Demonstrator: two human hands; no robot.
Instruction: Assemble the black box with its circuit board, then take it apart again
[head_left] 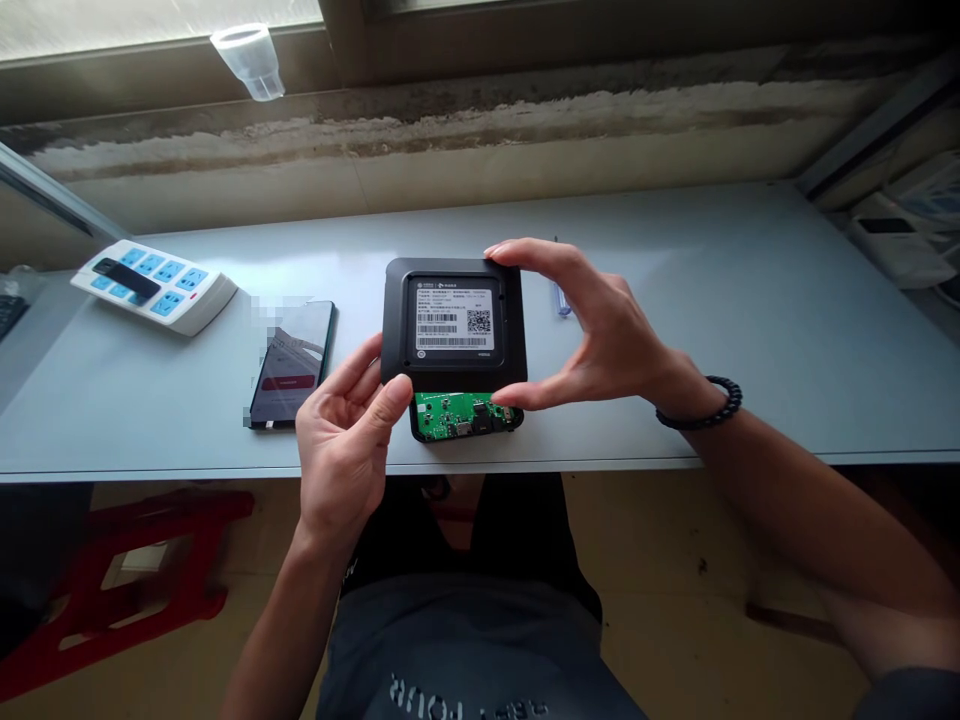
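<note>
Right hand (600, 335) grips, spread wide between thumb and forefinger, a black square plastic casing (454, 320) held over the table; I note left hand (341, 440) gripping its near edge, green circuit board (463, 417) protruding beside that thumb.

Matt black plastic device casing (397, 330), smooth paper label (454, 318), glossy green circuit board (450, 416), glossy glass phone screen (291, 362), smooth pale surface (675, 300)
</note>
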